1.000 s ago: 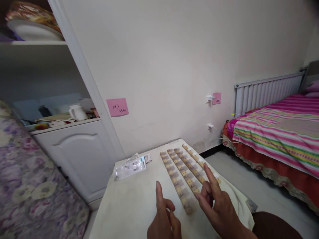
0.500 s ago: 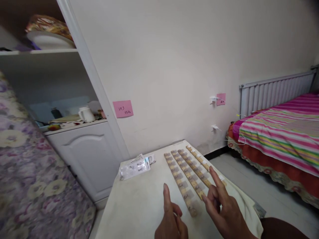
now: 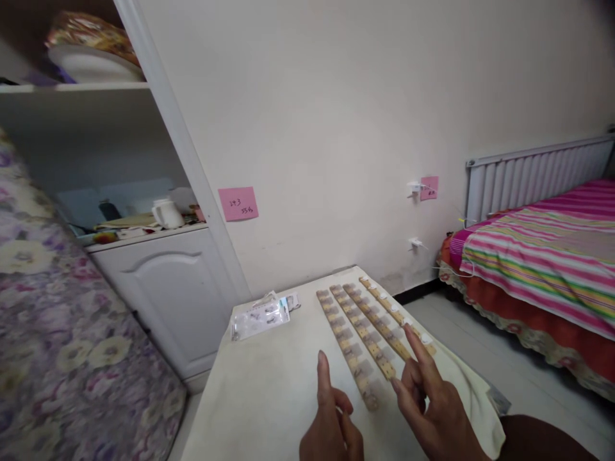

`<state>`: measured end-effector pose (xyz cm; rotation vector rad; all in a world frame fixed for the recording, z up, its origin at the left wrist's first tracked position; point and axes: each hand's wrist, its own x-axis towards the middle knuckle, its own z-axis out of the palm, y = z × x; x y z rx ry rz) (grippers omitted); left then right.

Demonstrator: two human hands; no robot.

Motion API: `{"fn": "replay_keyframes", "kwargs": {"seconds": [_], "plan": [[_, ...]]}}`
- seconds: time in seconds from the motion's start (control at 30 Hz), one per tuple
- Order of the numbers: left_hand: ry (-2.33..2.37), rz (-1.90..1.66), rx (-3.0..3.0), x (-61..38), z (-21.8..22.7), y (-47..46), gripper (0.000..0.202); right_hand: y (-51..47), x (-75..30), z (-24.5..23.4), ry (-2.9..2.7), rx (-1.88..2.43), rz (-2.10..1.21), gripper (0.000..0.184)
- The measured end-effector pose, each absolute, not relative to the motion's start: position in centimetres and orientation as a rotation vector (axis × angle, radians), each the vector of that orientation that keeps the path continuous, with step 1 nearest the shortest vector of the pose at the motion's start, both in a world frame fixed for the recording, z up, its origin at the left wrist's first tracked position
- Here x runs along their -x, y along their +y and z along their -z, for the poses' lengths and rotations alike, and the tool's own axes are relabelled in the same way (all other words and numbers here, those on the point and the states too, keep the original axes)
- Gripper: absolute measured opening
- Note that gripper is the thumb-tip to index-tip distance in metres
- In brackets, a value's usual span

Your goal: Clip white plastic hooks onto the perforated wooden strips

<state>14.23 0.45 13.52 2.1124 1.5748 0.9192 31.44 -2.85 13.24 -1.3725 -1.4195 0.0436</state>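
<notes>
My left hand (image 3: 330, 416) is raised over the near part of the table, index finger stretched up and the others curled, with nothing in it. To its right, my right hand (image 3: 430, 397) points its index finger forward, thumb apart, and holds nothing. Its fingertips are near a tan strip with clear squares (image 3: 375, 312) and a tan strip with white round pieces (image 3: 383, 297); I cannot tell whether they touch. Two more tan strips with clear squares, a left one (image 3: 350, 351) and a middle one (image 3: 361, 334), lie alongside. My right hand covers some of the strips' near ends.
Clear plastic packaging (image 3: 259, 319) lies on the far left of the cloth-covered table (image 3: 259, 384). Behind is a wall with a pink note (image 3: 238, 203) and white plugs (image 3: 414, 243). A cabinet (image 3: 163, 288) stands left, a bed (image 3: 528, 256) right.
The view has shifted slightly, so the table and strips sit a little higher. Both hands hold nearly the same pose; nothing on the table has visibly moved.
</notes>
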Motion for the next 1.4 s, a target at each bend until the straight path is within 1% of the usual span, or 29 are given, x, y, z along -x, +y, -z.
{"fn": "replay_keyframes", "kwargs": {"seconds": [0.07, 0.13, 0.2, 0.27, 0.3, 0.37, 0.47, 0.63, 0.87, 1.1, 1.27, 1.4], "plan": [[1.534, -0.928, -2.098, -14.1, -13.1, 0.6, 0.072, -2.7, -31.6, -12.6, -1.394, 1.392, -0.107, 0.066], [1.470, -0.906, -2.099, -13.9, -12.2, 1.0, 0.061, -2.3, -31.8, -11.1, -1.348, 1.416, -0.264, 0.055], [1.399, -0.840, -2.104, -13.7, -10.6, 1.5, 0.046, -1.7, -32.0, -8.6, -1.261, 1.417, -0.523, 0.040], [1.393, -0.765, -2.061, -13.5, -8.4, 2.1, 0.037, -1.1, -32.0, -5.5, -1.116, 1.385, -0.840, 0.029], [1.397, -0.719, -2.052, -13.4, -7.3, 2.3, 0.034, -0.9, -31.9, -3.9, -1.026, 1.358, -1.013, 0.027], [1.431, -0.655, -2.066, -13.6, -5.3, 2.8, 0.032, -0.8, -31.6, -1.4, -0.768, 1.287, -1.289, 0.030], [1.453, -0.596, -2.138, -14.5, -3.6, 3.4, 0.033, -0.9, -31.2, -0.2, -0.456, 1.169, -1.468, 0.037], [1.505, -0.488, -2.239, -16.5, -2.8, 4.2, 0.033, -0.8, -30.8, -1.4, -0.321, 1.094, -1.528, 0.043], [1.590, -0.644, -2.168, -17.7, -1.5, 5.0, 0.018, -0.1, -30.0, -0.4, -0.337, 1.030, -1.542, 0.060], [1.557, -0.749, -2.119, -17.6, -0.8, 5.2, 0.016, 0.4, -29.8, 1.0, -0.355, 1.002, -1.470, 0.055], [1.544, -0.792, -2.106, -17.5, -0.6, 5.4, 0.014, 0.9, -29.8, 1.6, -0.421, 1.070, -1.373, 0.056], [1.535, -0.798, -2.110, -17.5, -0.5, 5.5, 0.013, 1.0, -29.9, 1.6, -0.462, 1.063, -1.374, 0.055]]}}
